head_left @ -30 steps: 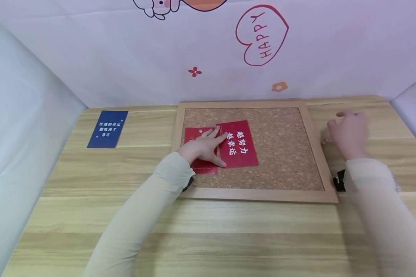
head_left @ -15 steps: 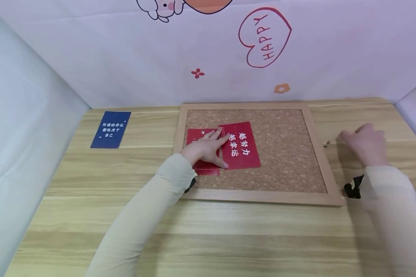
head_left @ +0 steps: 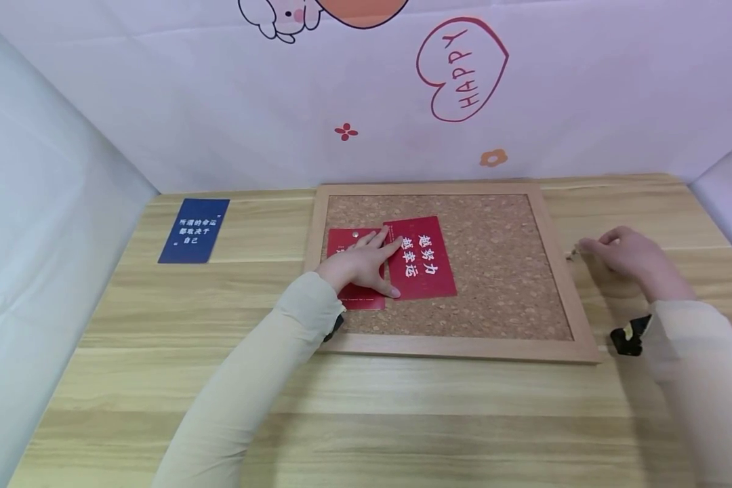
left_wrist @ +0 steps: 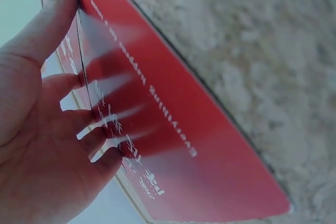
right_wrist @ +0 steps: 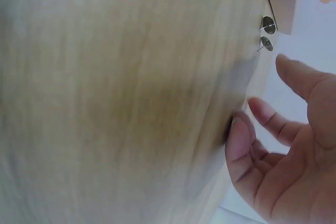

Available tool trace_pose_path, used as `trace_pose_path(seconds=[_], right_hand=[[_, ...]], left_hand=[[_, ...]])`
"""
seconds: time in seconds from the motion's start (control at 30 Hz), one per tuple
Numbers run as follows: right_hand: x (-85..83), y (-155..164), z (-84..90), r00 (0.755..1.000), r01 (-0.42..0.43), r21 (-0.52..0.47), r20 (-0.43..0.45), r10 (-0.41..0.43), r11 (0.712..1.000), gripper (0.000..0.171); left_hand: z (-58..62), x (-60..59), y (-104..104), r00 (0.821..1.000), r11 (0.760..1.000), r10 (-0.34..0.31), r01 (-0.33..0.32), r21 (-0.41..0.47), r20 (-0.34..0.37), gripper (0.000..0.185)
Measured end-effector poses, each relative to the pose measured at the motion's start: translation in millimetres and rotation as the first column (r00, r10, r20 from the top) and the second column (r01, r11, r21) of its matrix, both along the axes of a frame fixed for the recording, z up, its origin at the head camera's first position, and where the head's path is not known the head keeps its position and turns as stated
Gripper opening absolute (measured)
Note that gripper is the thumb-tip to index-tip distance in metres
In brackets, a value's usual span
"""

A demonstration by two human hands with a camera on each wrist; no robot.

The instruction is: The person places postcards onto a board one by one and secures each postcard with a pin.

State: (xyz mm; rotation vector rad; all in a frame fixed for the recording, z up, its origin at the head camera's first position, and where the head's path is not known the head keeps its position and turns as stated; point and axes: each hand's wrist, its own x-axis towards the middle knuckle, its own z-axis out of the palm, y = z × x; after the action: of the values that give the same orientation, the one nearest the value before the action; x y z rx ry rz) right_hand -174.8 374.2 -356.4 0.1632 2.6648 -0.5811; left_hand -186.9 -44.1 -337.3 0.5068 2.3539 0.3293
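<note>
A cork board in a wooden frame lies on the wooden table. Two red cards lie on its left part: a smaller one held by a silver pin, and a larger one with white writing that overlaps it. My left hand rests flat with straight fingers on both cards. My right hand lies on the table to the right of the board, fingers loosely bent, holding nothing. Two silver pins lie just ahead of its fingertips.
A dark blue card with white writing lies at the table's far left. White sheets wall in the table at the back and both sides. A black wrist strap shows on my right sleeve.
My right hand has drawn back towards me and lowered onto the table near the pins. The left hand has stayed on the red cards.
</note>
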Motion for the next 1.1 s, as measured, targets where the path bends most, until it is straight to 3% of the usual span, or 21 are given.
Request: trace_pose_path(seconds=[0.27,0.63,1.1], right_hand=[[-3.6,-5.8,-1.1,0.999,-0.033,-0.030,0.017,0.034,0.999,0.072],[-10.2,-10.3,-6.3,0.996,-0.069,-0.006,-0.054,0.069,0.998,0.055],[-12.3,-11.6,-0.8,0.998,-0.059,-0.040,-0.003,0.059,0.997,0.057]], left_hand=[[-1.6,-0.3,-1.2,1.000,1.000,0.001,-0.001,0.008,0.005,0.097],[-3.2,-0.2,-2.5,1.000,1.000,0.003,-0.003,0.011,0.002,0.097],[-3.4,-1.8,-1.6,1.000,1.000,0.009,-0.009,0.017,0.005,0.098]])
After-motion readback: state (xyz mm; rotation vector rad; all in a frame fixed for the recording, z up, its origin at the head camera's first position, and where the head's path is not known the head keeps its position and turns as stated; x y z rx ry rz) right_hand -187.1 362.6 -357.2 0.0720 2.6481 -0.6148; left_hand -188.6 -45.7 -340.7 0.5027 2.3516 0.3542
